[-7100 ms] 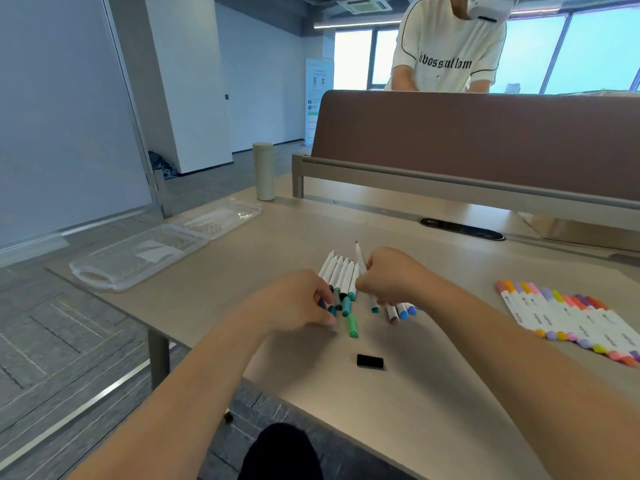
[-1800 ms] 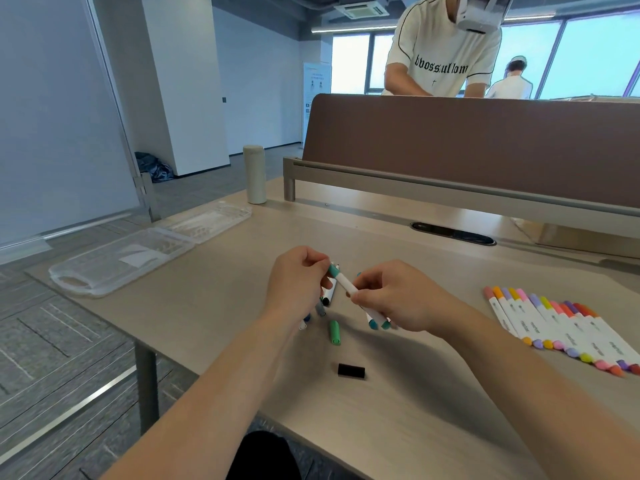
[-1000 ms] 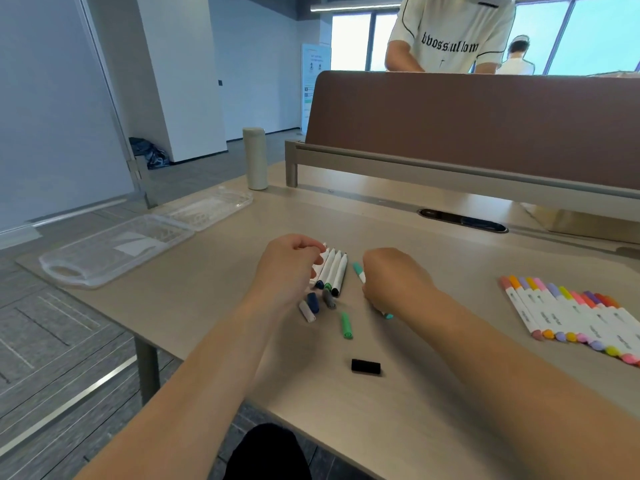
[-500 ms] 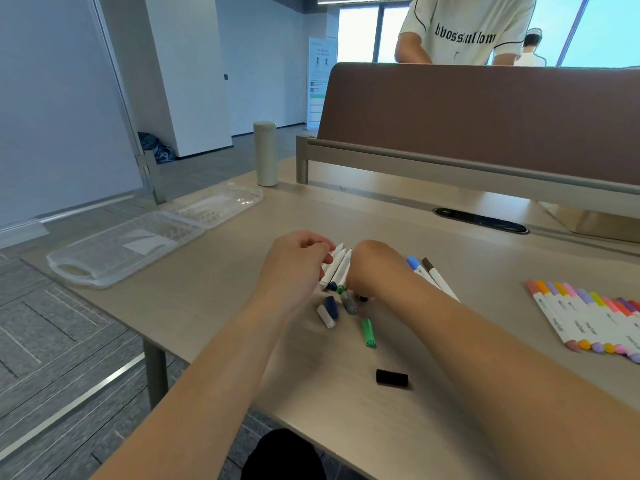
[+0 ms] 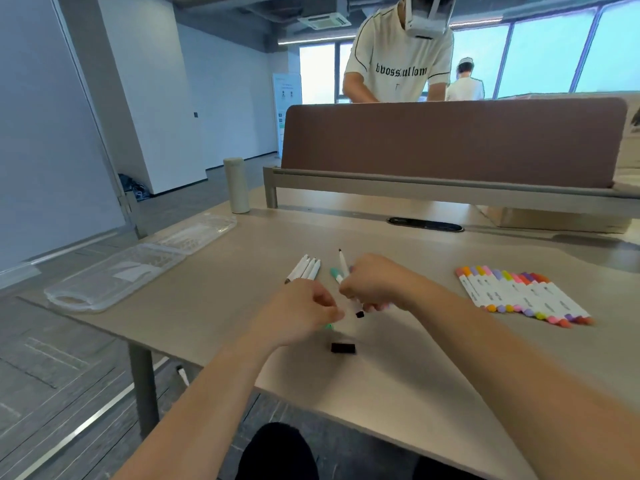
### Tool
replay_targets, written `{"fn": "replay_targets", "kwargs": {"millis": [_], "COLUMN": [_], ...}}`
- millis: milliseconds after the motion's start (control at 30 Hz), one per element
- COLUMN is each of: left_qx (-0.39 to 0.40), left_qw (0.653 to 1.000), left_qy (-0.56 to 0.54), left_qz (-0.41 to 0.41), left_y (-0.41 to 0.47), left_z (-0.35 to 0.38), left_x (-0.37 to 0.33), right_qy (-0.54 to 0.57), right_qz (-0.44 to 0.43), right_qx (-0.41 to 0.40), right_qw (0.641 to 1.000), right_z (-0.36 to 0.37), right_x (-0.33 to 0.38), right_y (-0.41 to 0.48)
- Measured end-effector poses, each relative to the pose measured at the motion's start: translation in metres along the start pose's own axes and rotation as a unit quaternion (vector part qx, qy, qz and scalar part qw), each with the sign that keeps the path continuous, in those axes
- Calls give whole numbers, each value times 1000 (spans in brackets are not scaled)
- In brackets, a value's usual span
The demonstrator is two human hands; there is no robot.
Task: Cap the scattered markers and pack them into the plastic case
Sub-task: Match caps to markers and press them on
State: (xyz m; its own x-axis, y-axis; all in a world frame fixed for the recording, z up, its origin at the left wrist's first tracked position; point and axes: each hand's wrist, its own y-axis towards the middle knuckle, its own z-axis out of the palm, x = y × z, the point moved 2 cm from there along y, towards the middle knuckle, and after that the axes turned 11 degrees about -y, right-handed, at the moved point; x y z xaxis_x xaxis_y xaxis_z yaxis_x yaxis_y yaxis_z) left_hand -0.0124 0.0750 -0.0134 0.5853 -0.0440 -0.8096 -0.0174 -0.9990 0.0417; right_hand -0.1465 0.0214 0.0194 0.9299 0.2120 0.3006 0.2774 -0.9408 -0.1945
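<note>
Whereas both rested before, right hand (image 5: 377,282) now grips raised markers (image 5: 343,269); left hand (image 5: 298,317) curled, hold unclear.

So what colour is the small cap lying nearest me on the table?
Black. The small cap shows best in the head view.

Bare desk (image 5: 221,299) — toward open case (image 5: 138,268)

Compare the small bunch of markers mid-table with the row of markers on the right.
The small bunch has about four markers; the row has roughly a dozen. The bunch shows plain white far ends; the row has bright caps at both ends. Both lie side by side on the table, with white barrels.
</note>
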Motion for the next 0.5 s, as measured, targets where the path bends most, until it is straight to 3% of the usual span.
{"fn": "replay_targets", "kwargs": {"millis": [200, 400, 500], "left_qx": [67, 37, -19], "left_qw": [992, 985, 998], "left_qy": [107, 168, 60], "left_qz": [9, 10, 24], "left_y": [-16, -22, -21], "left_z": [21, 35, 27], "left_x": [-1, -1, -6], "right_qy": [81, 97, 105], "right_qz": [1, -10, -33], "right_qx": [-27, -40, -49], "right_qw": [996, 994, 993], "right_z": [7, 9, 9], "right_x": [-18, -34, -42], "right_y": [-28, -42, -46]}}
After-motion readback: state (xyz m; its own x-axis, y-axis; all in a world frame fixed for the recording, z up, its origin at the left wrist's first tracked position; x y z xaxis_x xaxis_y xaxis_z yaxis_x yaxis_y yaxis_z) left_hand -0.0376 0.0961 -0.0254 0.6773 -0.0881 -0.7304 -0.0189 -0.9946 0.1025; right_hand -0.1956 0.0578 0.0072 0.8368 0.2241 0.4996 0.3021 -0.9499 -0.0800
